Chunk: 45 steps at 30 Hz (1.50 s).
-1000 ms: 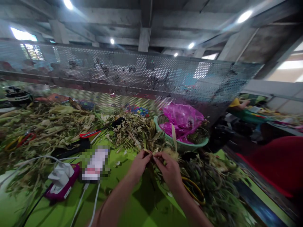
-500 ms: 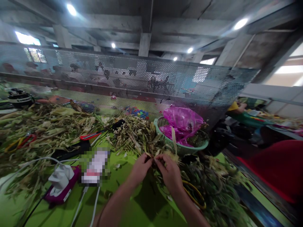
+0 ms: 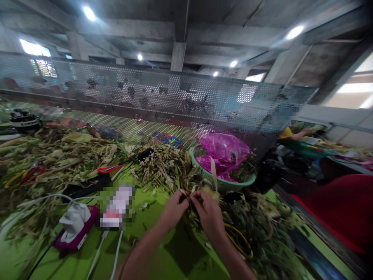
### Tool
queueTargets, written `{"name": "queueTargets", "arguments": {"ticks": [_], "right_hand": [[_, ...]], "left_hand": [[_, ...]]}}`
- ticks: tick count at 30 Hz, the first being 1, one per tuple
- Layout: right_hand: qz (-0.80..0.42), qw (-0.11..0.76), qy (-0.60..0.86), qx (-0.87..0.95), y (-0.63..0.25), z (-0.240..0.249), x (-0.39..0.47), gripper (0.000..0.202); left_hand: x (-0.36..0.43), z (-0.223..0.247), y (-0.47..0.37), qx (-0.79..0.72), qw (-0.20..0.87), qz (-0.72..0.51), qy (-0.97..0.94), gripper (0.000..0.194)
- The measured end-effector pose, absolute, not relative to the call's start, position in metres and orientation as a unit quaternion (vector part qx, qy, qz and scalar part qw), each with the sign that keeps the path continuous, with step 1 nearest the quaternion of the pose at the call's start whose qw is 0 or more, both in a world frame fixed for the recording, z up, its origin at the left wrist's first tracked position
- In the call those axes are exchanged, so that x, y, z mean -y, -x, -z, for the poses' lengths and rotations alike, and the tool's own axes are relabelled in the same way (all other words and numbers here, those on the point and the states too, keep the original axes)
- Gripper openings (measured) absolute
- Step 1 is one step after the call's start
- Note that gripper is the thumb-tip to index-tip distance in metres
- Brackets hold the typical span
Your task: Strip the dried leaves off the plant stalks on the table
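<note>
My left hand (image 3: 174,210) and my right hand (image 3: 208,212) meet fingertip to fingertip low in the middle of the view. Both are closed in a pinch on thin dried plant strips (image 3: 190,219), whose ends hang down between the palms; the exact grip is hidden by the fingers. Just beyond the fingers lies a heap of dry, straw-coloured leaves (image 3: 164,163). To the right of it stands a pale green plastic basket (image 3: 215,182) with a crumpled magenta plastic bag (image 3: 227,149) in it. Beside my right wrist is a yellow loop-shaped handle (image 3: 243,243).
On the green tabletop (image 3: 151,225) to the left are a phone (image 3: 118,206) with cables and a purple power strip (image 3: 77,233). Red-and-yellow-handled scissors (image 3: 26,177) and a red cutter (image 3: 112,168) lie among leaves. A perforated metal screen (image 3: 131,101) stands behind; a red chair (image 3: 340,210) is right.
My hands stay together in almost the same place, with only slight finger movement. At the far right, a co-worker's forearm has come further into sight.
</note>
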State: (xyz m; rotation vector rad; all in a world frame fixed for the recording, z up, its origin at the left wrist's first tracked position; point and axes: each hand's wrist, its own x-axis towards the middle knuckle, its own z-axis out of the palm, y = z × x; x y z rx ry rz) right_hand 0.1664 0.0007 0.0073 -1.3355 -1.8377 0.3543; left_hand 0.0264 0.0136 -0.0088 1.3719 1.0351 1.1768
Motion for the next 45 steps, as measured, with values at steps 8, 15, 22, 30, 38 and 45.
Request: {"name": "queueTargets", "arguments": {"ticks": [8,15,22,30,38,45], "right_hand": [[-0.157,0.431,0.515,0.724,-0.166,-0.011,0.000,0.013],[-0.202,0.464,0.498,0.705,-0.164,-0.010,-0.001,0.016],[-0.253,0.451,0.515,0.684,-0.165,-0.013,-0.004,0.029],[-0.413,0.486,0.498,0.588,-0.165,0.000,-0.012,0.037],[-0.533,0.509,0.471,0.486,-0.157,-0.006,-0.005,0.030],[-0.573,0.515,0.463,0.438,-0.158,-0.002,-0.005,0.030]], "left_hand": [[-0.013,0.009,-0.027,-0.420,0.515,-0.509,-0.546,0.018],[-0.013,0.006,-0.027,-0.412,0.576,-0.533,-0.463,0.018],[-0.012,0.001,-0.024,-0.389,0.625,-0.574,-0.359,0.021],[-0.009,0.001,-0.026,-0.360,0.654,-0.570,-0.343,0.033],[-0.012,0.005,-0.025,-0.349,0.651,-0.583,-0.339,0.031],[-0.010,0.003,-0.025,-0.339,0.687,-0.558,-0.320,0.031]]}}
